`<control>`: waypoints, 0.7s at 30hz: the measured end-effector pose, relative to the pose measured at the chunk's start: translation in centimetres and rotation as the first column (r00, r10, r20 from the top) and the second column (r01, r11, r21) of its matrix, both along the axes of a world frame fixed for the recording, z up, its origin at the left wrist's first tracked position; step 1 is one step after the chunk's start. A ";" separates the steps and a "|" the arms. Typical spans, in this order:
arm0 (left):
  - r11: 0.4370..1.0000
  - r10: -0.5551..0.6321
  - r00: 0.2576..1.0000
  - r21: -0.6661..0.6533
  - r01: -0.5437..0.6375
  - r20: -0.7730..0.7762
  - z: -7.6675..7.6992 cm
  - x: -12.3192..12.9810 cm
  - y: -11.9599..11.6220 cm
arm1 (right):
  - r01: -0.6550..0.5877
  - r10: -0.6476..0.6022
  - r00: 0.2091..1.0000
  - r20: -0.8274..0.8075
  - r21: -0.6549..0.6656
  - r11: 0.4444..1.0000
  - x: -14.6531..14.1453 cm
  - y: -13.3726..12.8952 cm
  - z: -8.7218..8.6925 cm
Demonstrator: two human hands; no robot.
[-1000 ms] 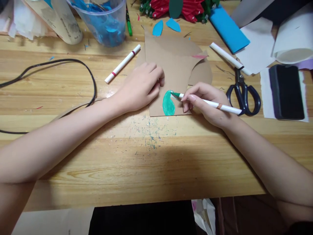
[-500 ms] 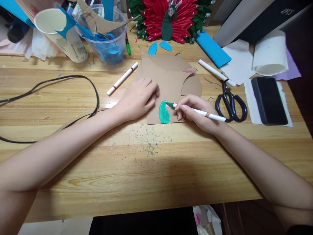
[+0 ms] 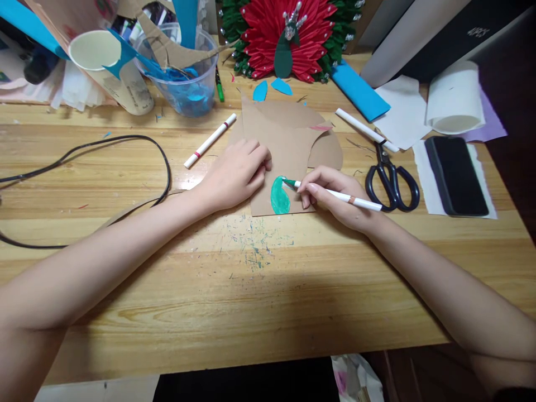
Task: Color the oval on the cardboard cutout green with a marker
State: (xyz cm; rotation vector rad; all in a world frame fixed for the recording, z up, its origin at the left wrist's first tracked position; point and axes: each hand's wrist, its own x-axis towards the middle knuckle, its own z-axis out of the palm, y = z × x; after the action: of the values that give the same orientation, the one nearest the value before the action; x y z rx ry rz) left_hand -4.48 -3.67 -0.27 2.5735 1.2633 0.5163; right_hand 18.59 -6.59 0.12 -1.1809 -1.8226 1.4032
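A green-tipped white marker (image 3: 354, 200) is pinched in the fingers of my right hand (image 3: 335, 192). Its tip touches the upper edge of a teal-green, curved patch (image 3: 280, 198) coloured on brown cardboard (image 3: 285, 134). My left hand (image 3: 243, 170) rests on the left side of the cardboard with its fingers curled in, and I see nothing in them. The palm side of that hand is hidden. Just left of it lies a capped white marker (image 3: 210, 140) with red bands.
Black-handled scissors (image 3: 391, 181), a phone (image 3: 456, 176) and another white marker (image 3: 366, 129) lie at right. A plastic tub (image 3: 188, 92) and paper cup (image 3: 119, 78) stand back left. A black cable (image 3: 165, 162) loops at left. Behind the cardboard is a red-and-green paper peacock (image 3: 288, 42).
The view has shifted slightly, so the whole scene sits a little lower. The marker tip stays near the top of the green patch, and the left hand keeps its place on the cardboard.
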 end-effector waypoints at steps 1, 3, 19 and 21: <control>1.000 0.000 1.000 0.001 0.000 0.000 0.0 0.0 0.0 | 0.002 -0.002 1.000 0.002 -0.001 1.000 0.0 0.0 0.0; 1.000 0.001 1.000 0.002 -0.001 0.001 0.0 0.0 0.0 | 0.000 0.000 1.000 0.004 0.000 1.000 0.0 0.0 0.0; 1.000 0.005 1.000 0.002 -0.005 -0.012 -0.1 0.0 -0.1 | 0.003 -0.003 1.000 -0.004 0.000 1.000 0.0 0.0 0.0; 1.000 0.007 1.000 -0.001 -0.007 -0.009 -0.1 0.0 -0.1 | 0.002 -0.002 1.000 -0.004 0.004 1.000 0.1 0.0 0.0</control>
State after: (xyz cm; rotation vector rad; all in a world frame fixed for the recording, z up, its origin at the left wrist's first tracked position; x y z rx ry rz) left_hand -4.48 -3.74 -0.35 2.5741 1.2758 0.5053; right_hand 18.65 -6.62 0.13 -1.1769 -1.8197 1.3993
